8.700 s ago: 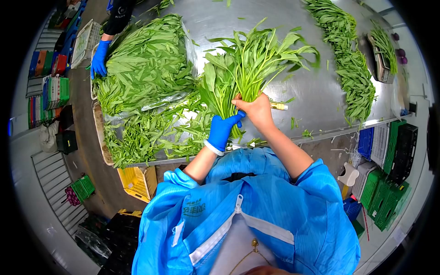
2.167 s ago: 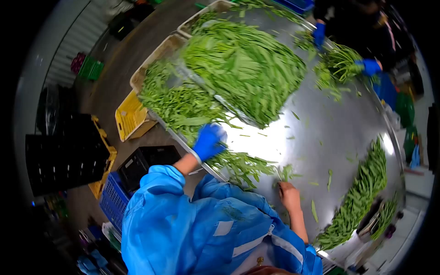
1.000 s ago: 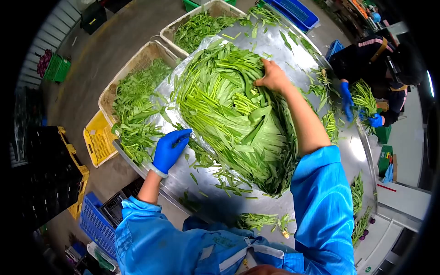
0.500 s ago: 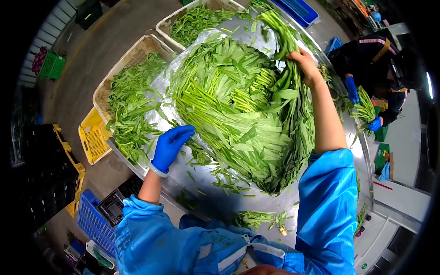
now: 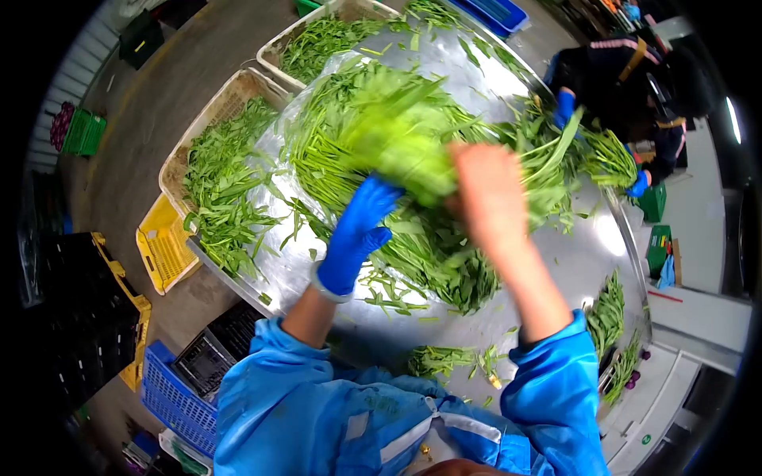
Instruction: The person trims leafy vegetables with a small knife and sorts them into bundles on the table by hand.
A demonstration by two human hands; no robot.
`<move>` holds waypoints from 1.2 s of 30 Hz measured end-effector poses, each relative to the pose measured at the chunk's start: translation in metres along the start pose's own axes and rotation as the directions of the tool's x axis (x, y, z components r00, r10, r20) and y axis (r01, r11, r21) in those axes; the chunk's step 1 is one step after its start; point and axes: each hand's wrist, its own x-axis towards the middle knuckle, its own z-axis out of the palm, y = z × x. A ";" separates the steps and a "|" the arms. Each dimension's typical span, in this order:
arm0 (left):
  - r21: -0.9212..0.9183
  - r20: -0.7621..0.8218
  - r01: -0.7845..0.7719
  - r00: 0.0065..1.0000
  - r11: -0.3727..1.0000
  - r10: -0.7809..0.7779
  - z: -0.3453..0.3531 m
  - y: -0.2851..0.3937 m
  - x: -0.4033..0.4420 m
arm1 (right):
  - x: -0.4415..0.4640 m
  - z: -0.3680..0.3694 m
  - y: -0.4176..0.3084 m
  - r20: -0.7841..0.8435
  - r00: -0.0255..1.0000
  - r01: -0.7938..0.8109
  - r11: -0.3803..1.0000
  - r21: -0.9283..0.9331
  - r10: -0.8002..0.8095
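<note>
A shiny silver metal bench (image 5: 559, 289) carries a small green leafy bunch (image 5: 439, 361), loose green leaves (image 5: 390, 297) and clear plastic sheeting (image 5: 279, 173) beneath a large leafy green mound (image 5: 432, 258).

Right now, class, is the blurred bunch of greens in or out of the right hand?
In: the bunch extends from the closed right hand, over the pile; blur hides the exact grip.

The table (image 5: 565, 258) leaves room at right — blurred greens (image 5: 393, 143) seemingly block the middle.
</note>
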 end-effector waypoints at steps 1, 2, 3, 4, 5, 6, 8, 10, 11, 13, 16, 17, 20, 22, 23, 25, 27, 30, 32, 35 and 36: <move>-0.191 -0.091 0.031 0.995 0.981 -0.049 0.015 -0.017 -0.005 | -0.021 0.019 -0.022 -0.069 0.995 0.074 0.997 0.017 -0.073; -0.376 -0.167 0.049 0.979 0.925 -0.119 0.026 -0.029 -0.010 | -0.037 0.019 -0.050 0.082 0.994 0.076 0.997 -0.002 -0.075; -0.584 -0.131 0.265 0.902 0.767 -0.411 0.027 -0.029 -0.013 | -0.056 0.031 -0.069 0.040 0.995 0.099 0.993 -0.063 -0.097; -0.649 -0.137 0.207 0.915 0.732 -0.380 0.025 -0.040 -0.019 | -0.069 0.031 -0.083 0.052 0.999 0.013 1.000 -0.020 -0.012; -0.702 -0.127 0.199 0.910 0.684 -0.395 0.016 -0.049 -0.029 | -0.083 0.022 -0.086 0.085 0.996 -0.011 0.999 0.034 0.008; -0.749 -0.122 0.183 0.906 0.636 -0.405 0.006 -0.055 -0.038 | -0.096 0.009 -0.087 0.114 0.993 -0.030 0.996 0.089 0.020; -0.724 -0.288 0.096 0.858 0.684 -0.426 0.002 -0.051 -0.047 | -0.134 -0.006 -0.089 0.091 0.993 -0.095 0.949 0.302 0.070; -0.680 -0.162 0.121 0.937 0.723 -0.309 -0.015 -0.045 -0.057 | -0.177 -0.016 -0.087 0.073 0.992 -0.120 0.907 0.403 0.099; -0.547 -0.306 0.089 0.904 0.832 -0.298 -0.016 -0.043 -0.062 | -0.198 -0.015 -0.079 0.061 0.991 -0.136 0.910 0.391 0.122; -0.643 -0.191 0.071 0.949 0.763 -0.249 -0.015 -0.028 -0.068 | -0.234 -0.019 -0.062 0.005 0.976 -0.202 0.885 0.419 0.220; -0.718 0.063 0.146 0.987 0.680 -0.146 -0.012 -0.017 -0.078 | -0.257 -0.025 -0.029 -0.132 0.874 -0.346 0.790 0.506 0.467; -0.693 0.073 0.151 0.988 0.705 -0.139 -0.012 -0.016 -0.084 | -0.262 -0.020 -0.017 -0.134 0.859 -0.365 0.775 0.516 0.494; -0.546 0.031 0.129 0.990 0.828 -0.134 0.017 -0.003 -0.094 | -0.253 -0.006 0.005 -0.124 0.894 -0.285 0.760 0.584 0.430; -0.543 0.001 0.142 0.986 0.828 -0.168 0.024 -0.003 -0.100 | -0.227 -0.010 0.003 -0.099 0.978 -0.099 0.821 0.562 0.186; -0.545 0.005 0.146 0.985 0.825 -0.171 0.024 -0.005 -0.103 | -0.218 -0.006 -0.002 -0.068 0.994 -0.034 0.844 0.535 0.083; -0.577 0.050 0.151 0.988 0.803 -0.149 0.024 -0.009 -0.110 | -0.207 0.012 -0.010 -0.063 0.996 0.081 0.869 0.488 -0.057; -0.505 0.008 0.097 0.994 0.858 -0.108 0.026 0.002 -0.120 | -0.210 0.029 -0.005 0.103 0.987 0.071 0.907 0.415 -0.124; -0.438 -0.023 -0.052 0.999 0.897 0.046 0.019 0.045 -0.135 | -0.228 0.000 0.008 0.009 1.000 0.017 0.879 0.477 -0.024; -0.492 0.016 -0.098 0.992 0.865 0.121 0.002 0.072 -0.144 | -0.251 -0.033 0.020 0.060 0.994 -0.105 0.907 0.408 0.089; -0.545 0.048 -0.053 0.994 0.837 0.095 -0.005 0.094 -0.158 | -0.289 -0.056 0.032 0.110 0.919 -0.388 0.819 0.422 0.379; -0.312 -0.088 0.031 0.994 0.950 -0.061 -0.005 0.098 -0.165 | -0.297 -0.068 0.025 0.160 0.861 -0.496 0.730 0.470 0.482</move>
